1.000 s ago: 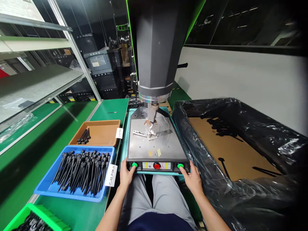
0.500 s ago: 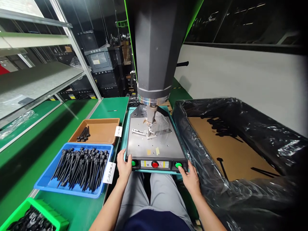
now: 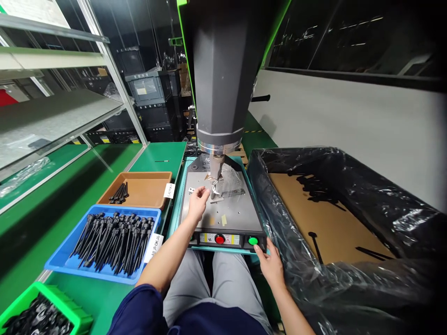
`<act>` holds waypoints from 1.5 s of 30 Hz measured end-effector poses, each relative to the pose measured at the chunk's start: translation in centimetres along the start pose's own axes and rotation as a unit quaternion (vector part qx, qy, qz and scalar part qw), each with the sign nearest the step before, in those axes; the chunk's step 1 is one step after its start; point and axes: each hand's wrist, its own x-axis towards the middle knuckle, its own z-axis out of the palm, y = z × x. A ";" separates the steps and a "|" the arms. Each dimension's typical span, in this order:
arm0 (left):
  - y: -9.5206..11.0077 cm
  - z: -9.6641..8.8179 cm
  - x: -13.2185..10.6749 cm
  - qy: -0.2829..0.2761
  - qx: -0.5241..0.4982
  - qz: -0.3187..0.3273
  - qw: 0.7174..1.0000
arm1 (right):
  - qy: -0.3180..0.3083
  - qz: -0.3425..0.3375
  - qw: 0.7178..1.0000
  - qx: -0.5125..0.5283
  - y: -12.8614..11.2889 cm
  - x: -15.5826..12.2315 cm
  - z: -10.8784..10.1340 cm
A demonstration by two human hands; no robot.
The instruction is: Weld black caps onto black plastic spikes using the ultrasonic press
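My left hand [image 3: 198, 204] is over the metal base plate [image 3: 230, 216] of a press machine, thumb and fingers closed in a pinch beside the small fixture [image 3: 216, 199] under the machine's tool tip [image 3: 216, 168]. Whatever those fingertips may hold is too small to make out. At the front right corner of the machine, my right hand [image 3: 271, 266] rests with its fingers apart, the thumb just below the right green button [image 3: 253, 241]. A red button [image 3: 220, 239] sits mid-panel. My left forearm partly hides the left green button.
To the left are a blue tray [image 3: 52, 266] of black ribbed parts with round heads, a brown tray [image 3: 150, 180] with several more, and a green bin [image 3: 75, 304] of small black pieces. A plastic-lined box [image 3: 296, 232] holding black parts stands to the right.
My left hand has left the machine's front left corner and moved forward to the fixture, its fingers pinched. My right hand stays at the right corner, its thumb slightly lower off the green button.
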 end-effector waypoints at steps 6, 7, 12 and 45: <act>0.9 2.2 1.8 -0.022 -0.041 -0.094 0.994 | 0.021 0.038 0.998 0.043 -0.9 -0.2 -1.2; 0.8 2.4 2.0 -0.028 -0.046 -0.088 0.995 | 0.032 0.040 0.997 0.051 -1.1 -0.3 -1.4; 0.5 2.8 2.5 -0.042 -0.069 -0.046 0.996 | -0.013 0.032 0.992 0.120 -2.9 -0.6 -0.7; 0.8 0.2 2.4 0.006 -0.196 -0.086 0.977 | -0.103 -0.293 0.945 -0.101 -25.8 15.6 12.5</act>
